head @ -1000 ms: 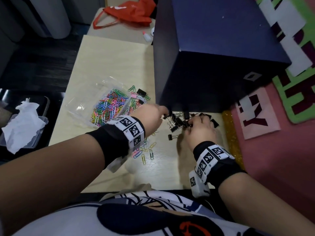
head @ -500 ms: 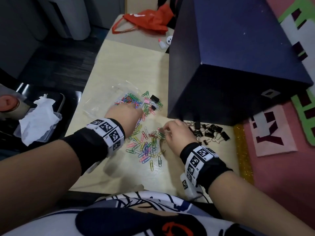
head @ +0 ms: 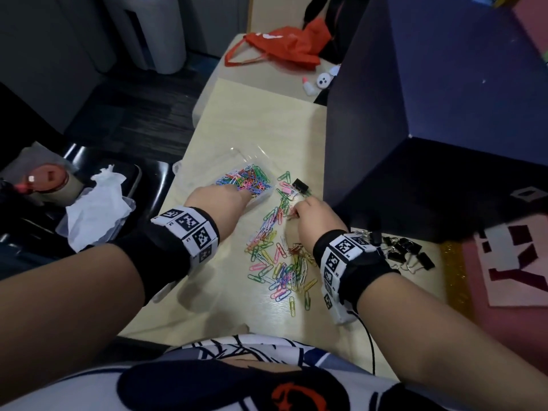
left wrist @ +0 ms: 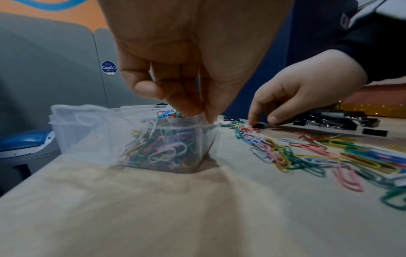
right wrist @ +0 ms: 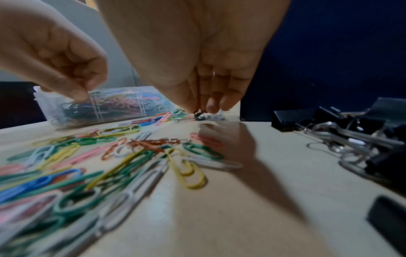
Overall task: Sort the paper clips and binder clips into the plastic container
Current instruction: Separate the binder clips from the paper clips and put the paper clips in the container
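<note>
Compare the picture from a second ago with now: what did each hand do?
The left hand left the binder clips for the plastic container. The right hand moved left to pinch at a small black clip. The loose paper clips stayed.

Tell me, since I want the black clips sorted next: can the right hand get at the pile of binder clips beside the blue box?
Probably yes. The binder clips lie in the open just beside the right hand, with nothing on top of them.

My pale table (head: 255,114) stands over dark floor (head: 142,114); a navy box (head: 444,99) looms right, grey cabinets (head: 89,31) behind.
</note>
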Action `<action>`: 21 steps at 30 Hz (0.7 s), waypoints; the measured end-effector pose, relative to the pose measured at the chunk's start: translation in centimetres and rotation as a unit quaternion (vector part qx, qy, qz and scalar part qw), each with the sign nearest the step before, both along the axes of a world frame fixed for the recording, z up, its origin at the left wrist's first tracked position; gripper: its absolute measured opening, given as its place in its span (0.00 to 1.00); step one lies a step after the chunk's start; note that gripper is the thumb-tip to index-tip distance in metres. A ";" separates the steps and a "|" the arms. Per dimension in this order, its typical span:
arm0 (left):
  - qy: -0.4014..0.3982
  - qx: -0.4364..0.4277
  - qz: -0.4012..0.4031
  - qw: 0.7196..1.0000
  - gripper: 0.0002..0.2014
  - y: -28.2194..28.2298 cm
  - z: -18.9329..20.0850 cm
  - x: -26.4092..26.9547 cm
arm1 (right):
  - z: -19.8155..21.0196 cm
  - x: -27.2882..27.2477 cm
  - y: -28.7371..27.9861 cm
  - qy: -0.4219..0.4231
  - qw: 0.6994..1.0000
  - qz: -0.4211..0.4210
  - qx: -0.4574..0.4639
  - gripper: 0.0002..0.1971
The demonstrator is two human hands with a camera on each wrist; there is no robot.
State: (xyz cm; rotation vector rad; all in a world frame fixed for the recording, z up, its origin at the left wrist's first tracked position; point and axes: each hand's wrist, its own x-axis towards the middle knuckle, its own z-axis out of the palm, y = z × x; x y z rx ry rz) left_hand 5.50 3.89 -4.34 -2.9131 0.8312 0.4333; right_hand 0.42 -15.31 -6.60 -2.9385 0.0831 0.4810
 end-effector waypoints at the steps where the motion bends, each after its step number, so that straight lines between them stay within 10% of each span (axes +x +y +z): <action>1: 0.003 0.001 0.000 1.000 0.07 0.0 0.0 0.2 | -0.1 -0.1 0.0 -0.008 1.000 -0.005 -0.012 0.18; 21: 0.075 -0.040 -0.136 0.987 0.27 -4.7 -2.4 -1.8 | 0.9 -3.8 -1.0 -0.072 0.987 -0.128 0.059 0.09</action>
